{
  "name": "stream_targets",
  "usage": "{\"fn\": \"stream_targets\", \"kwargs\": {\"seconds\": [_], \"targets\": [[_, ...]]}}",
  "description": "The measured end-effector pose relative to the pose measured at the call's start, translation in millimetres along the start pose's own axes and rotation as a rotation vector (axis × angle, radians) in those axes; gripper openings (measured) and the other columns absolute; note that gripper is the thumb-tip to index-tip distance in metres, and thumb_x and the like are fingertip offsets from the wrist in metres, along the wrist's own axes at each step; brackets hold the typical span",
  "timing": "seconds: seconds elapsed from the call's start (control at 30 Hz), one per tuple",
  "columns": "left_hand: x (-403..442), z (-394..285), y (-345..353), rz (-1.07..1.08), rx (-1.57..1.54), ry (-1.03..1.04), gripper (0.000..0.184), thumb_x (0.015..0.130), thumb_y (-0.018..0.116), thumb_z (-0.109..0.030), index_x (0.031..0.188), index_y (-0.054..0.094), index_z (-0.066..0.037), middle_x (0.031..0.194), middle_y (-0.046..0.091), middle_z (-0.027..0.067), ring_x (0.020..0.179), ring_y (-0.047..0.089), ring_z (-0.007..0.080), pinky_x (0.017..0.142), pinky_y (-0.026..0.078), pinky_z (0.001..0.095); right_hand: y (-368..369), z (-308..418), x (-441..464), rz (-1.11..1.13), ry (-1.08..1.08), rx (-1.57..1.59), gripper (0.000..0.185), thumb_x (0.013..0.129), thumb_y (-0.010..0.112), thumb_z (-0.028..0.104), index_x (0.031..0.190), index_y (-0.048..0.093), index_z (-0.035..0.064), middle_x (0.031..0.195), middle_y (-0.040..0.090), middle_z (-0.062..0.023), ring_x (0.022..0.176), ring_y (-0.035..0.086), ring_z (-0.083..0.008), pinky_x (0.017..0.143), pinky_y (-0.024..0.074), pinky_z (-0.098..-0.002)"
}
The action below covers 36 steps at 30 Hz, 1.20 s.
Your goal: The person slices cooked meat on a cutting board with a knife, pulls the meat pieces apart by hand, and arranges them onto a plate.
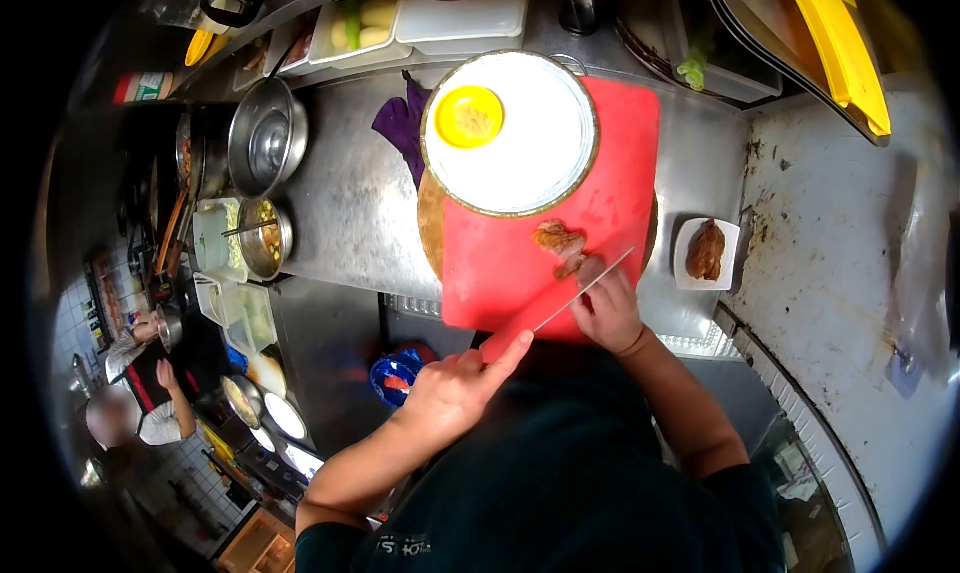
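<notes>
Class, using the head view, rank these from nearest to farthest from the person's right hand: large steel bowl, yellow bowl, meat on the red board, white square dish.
From the right hand:
1. Meat on the red board, just ahead and left
2. White square dish, to the right
3. Yellow bowl, farther ahead, left
4. Large steel bowl, far left

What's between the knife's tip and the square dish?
From the tip of the knife to the square dish, head view: strip of red board, wood board's edge, then bare counter.
</notes>
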<state>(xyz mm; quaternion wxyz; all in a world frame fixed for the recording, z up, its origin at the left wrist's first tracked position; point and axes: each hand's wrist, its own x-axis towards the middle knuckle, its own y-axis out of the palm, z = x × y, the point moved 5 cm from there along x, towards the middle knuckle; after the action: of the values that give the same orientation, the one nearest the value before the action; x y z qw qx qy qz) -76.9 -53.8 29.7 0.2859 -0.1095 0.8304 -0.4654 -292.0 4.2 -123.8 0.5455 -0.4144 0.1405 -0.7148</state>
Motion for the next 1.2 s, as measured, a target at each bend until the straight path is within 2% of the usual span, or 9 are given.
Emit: {"fn": "stream_targets", "kwargs": {"seconds": [0.37,0.47,0.87,0.97,1.07,1.2], "targets": [[14.8,2.7,8.2,-0.047,-0.034,0.014,0.097,0.081,0.062,0.002,0.173,0.035,-0.016,0.075,0.06,0.0155,0.058,0.065,0.0322,0.056,0.058,0.0447,-2.9,-0.8,5.8,-0.024,-0.013,0.063,0.045,0.077,0.08,-0.003,0.12,0.068,-0.0007,0.124,0.068,-0.0203,0.106,0.068,-0.0407,0.094,0.0573,-0.0473],[24.6,2.4,8.9,-0.061,-0.055,-0.018,0.094,0.082,0.061,0.004,0.171,0.041,-0.02,0.075,0.059,0.0161,0.06,0.065,0.0334,0.056,0.058,0.0467,-3.4,-0.6,7.9,-0.025,-0.024,0.066,0.043,0.077,0.08,-0.003,0.117,0.068,-0.0001,0.124,0.068,-0.0203,0.106,0.068,-0.0407,0.094,0.0573,-0.048],[52.1,14.8,54.4,-0.127,-0.014,0.015,0.095,0.082,0.061,0.002,0.171,0.041,-0.024,0.075,0.059,0.0158,0.057,0.064,0.0329,0.053,0.057,0.0473,-4.7,1.9,8.0,-0.027,-0.008,0.028,0.038,0.08,0.081,-0.002,0.115,0.067,-0.0006,0.125,0.068,-0.0207,0.109,0.068,-0.0421,0.095,0.0574,-0.0485],[59.4,15.6,53.5,-0.162,0.005,0.012,0.097,0.08,0.063,0.004,0.171,0.041,-0.024,0.077,0.061,0.0154,0.059,0.065,0.0341,0.057,0.057,0.047,-8.2,6.3,13.7,-0.049,-0.034,0.061,0.037,0.08,0.081,-0.003,0.115,0.068,0.0,0.123,0.068,-0.0192,0.106,0.068,-0.0412,0.093,0.0575,-0.0486],[57.9,29.4,46.9,-0.182,-0.11,0.014,0.098,0.08,0.062,0.007,0.171,0.04,-0.022,0.078,0.061,0.0157,0.068,0.069,0.0359,0.06,0.059,0.0485,-2.9,5.0,6.8,-0.065,-0.017,0.038,0.036,0.079,0.081,-0.004,0.112,0.069,0.0006,0.119,0.064,-0.0158,0.103,0.068,-0.0379,0.089,0.0588,-0.046],[45.6,27.5,37.2,-0.284,-0.157,0.008,0.097,0.08,0.063,0.006,0.17,0.041,-0.021,0.076,0.06,0.0158,0.062,0.066,0.0365,0.061,0.059,0.048,-4.4,5.3,7.0,-0.066,-0.023,0.038,0.037,0.079,0.081,-0.004,0.113,0.069,0.0015,0.118,0.064,-0.0151,0.102,0.068,-0.0378,0.088,0.0592,-0.0461]]}}
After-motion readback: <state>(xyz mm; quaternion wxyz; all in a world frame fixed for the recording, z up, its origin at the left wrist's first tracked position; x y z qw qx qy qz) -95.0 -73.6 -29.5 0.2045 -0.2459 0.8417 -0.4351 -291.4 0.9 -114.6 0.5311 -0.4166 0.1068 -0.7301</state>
